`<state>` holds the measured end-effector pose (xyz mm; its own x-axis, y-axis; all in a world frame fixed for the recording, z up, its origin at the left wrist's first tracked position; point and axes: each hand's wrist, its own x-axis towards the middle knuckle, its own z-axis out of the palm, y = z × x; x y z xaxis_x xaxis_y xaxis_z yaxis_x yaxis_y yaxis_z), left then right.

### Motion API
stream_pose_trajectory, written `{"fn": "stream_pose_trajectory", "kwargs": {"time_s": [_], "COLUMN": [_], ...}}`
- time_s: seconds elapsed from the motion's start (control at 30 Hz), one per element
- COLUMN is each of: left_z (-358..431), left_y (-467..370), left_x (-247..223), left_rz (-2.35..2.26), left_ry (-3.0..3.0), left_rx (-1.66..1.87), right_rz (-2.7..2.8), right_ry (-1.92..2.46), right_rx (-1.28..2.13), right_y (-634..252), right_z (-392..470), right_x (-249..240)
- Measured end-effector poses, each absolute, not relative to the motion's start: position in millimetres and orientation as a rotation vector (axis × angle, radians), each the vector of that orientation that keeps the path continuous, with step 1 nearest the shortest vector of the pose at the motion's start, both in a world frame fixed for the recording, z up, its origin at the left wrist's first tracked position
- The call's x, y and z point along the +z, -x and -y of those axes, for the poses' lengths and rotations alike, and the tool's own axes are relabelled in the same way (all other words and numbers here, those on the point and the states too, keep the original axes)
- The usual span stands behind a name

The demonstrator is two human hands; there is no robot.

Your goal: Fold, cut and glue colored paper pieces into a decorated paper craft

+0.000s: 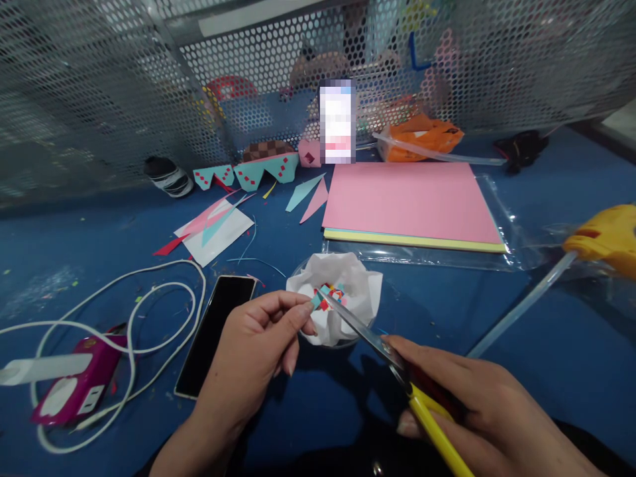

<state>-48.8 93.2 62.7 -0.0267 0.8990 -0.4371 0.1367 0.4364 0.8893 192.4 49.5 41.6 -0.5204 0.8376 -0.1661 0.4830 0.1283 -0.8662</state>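
On the left, a white cord (pixel 59 322) loops over a purple plug box (pixel 104 368) on the blue counter (pixel 293 238). Next is a black phone (pixel 218 331). The left hand (pixel 258 338) pinches a tiny blue-green paper bit (pixel 315 302), though it is so small that I can't be sure of its shape. The bit is over a bowl lined with crumpled white paper (pixel 358 278), where little colored scraps (pixel 325 305) lie. The right hand (pixel 481 397) holds yellow-handled scissors (pixel 355 322), with the tips close to the left fingers. A slip of the blades could nip a fingertip. A loose pinch could drop the bit, and a bumped bowl could spill the scraps. Far right is a yellow glue gun (pixel 611 238).
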Motion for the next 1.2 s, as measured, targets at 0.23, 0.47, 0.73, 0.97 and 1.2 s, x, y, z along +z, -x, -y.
{"fn": "stream_pose_trajectory", "kwargs": {"time_s": [0.23, 0.47, 0.73, 0.97, 1.2], "left_z": [-92.7, -93.1, -90.8, -88.6, -89.1], "left_y": [49.0, 49.7, 51.8, 53.0, 53.6], "left_x": [63.7, 62.4, 59.3, 57.5, 55.9], "left_rz": [-1.500, -1.475, -1.454, -1.463, -1.472], "left_ry": [-0.967, -0.963, -0.938, -0.945, -0.974], "left_rx": [0.792, 0.810, 0.808, 0.801, 0.751], "right_rz": [2.032, 2.026, 2.007, 2.050, 2.068], "right_ry": [1.291, 1.300, 1.328, 1.346, 1.361], "right_rx": [1.273, 1.241, 1.234, 1.169, 1.118], "right_y": [-193.3, -192.4, -189.7, -191.4, -190.3], "right_z": [-48.8, -50.1, -49.9, -48.2, -48.8], "right_x": [40.7, 44.3, 46.0, 45.4, 45.9]}}
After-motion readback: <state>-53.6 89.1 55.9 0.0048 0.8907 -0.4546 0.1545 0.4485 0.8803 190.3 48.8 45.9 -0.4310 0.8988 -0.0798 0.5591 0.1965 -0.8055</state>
